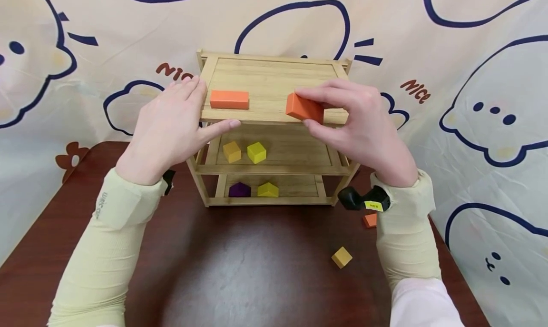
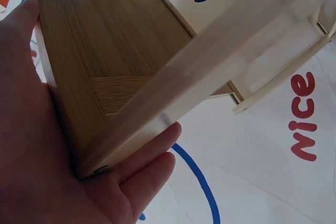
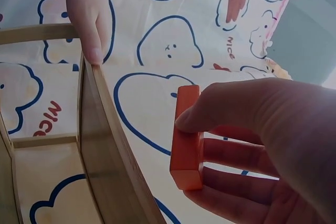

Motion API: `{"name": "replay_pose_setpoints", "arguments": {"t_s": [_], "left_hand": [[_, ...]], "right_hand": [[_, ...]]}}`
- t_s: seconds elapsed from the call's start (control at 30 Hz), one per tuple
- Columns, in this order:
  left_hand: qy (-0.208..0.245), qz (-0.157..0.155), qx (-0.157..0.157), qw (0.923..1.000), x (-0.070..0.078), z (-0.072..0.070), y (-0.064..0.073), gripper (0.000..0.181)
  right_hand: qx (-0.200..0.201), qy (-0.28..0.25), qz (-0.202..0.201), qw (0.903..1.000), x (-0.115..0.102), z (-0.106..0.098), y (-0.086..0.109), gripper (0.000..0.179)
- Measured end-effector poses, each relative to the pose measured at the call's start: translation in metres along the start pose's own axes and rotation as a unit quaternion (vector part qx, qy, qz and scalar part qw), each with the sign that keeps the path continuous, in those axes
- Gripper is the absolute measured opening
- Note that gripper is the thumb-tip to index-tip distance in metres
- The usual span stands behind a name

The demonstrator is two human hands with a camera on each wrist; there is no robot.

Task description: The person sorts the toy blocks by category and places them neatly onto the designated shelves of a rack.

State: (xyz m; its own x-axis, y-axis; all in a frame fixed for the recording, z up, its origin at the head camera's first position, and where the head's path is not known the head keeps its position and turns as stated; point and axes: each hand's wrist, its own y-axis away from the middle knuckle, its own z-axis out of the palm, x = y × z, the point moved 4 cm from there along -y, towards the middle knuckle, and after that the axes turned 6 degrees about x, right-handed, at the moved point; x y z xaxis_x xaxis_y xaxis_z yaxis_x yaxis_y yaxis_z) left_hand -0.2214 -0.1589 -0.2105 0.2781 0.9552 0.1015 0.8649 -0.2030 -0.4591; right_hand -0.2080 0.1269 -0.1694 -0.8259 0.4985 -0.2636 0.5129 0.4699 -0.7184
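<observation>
Lettering "Nice" [image 1: 415,91] behind shelf [image 1: 274,74], left hand [image 1: 173,122] wide against it, right hand [image 1: 364,115] around orange block [image 1: 305,108]

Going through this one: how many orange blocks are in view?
3: a shelf block on the top shelf, a held block in the right hand, and a table block partly covered by the right sleeve. More may be hidden.

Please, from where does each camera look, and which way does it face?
Head: on the head, facing forward and down at the shelf; left hand, right hand and sleeves show.
Left wrist: on that wrist, facing the shelf; left hand shows.
Right wrist: on that wrist, facing the held orange block; both hands show.
Head and right wrist share that block.
</observation>
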Motion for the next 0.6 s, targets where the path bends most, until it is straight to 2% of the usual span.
{"name": "replay_pose_setpoints", "arguments": {"t_s": [0.2, 0.33, 0.6], "left_hand": [[-0.003, -0.009, -0.016, 0.9998, -0.001, 0.002, 0.002, 0.111], [-0.001, -0.004, -0.009, 0.9999, 0.000, 0.002, 0.002, 0.110], [-0.002, 0.000, -0.006, 1.0000, 0.000, 0.002, -0.001, 0.110]], "right_hand": [[-0.010, 0.002, 0.000, 0.9999, 0.006, 0.003, -0.007, 0.036], [-0.021, 0.015, 0.012, 0.9996, 0.011, 0.007, -0.013, 0.036], [-0.072, 0.017, 0.052, 0.9959, 0.019, 0.016, -0.029, 0.039]]}}
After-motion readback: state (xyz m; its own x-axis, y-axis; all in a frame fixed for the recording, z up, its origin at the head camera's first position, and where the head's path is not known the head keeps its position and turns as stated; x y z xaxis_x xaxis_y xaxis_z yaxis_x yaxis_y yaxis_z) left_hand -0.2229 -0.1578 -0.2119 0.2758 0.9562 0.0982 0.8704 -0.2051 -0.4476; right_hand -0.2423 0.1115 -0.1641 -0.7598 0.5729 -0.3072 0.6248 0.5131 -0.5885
